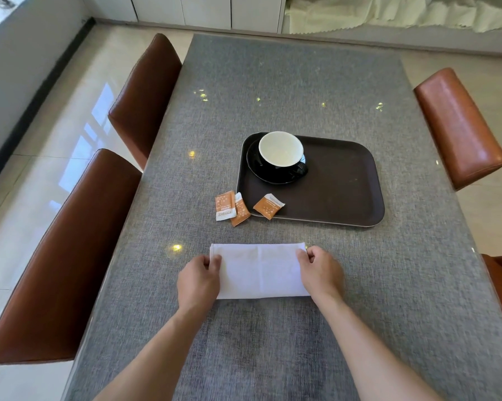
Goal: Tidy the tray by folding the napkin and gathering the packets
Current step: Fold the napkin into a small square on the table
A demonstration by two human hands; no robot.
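I see a grey woven table with bare cloth beyond the tray. At 6 o'clock, my left hand and right hand pinch the ends of the white folded napkin. Three orange packets lie at the tray's 8 o'clock corner, one on its rim.

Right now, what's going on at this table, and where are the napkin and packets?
A person is folding the white napkin on the grey table, in front of the tray. The left hand pinches its left end and the right hand its right end. Two orange packets lie overlapping on the table beside the brown tray; a third packet sits across the tray's front rim. A cup and saucer stand on the tray.
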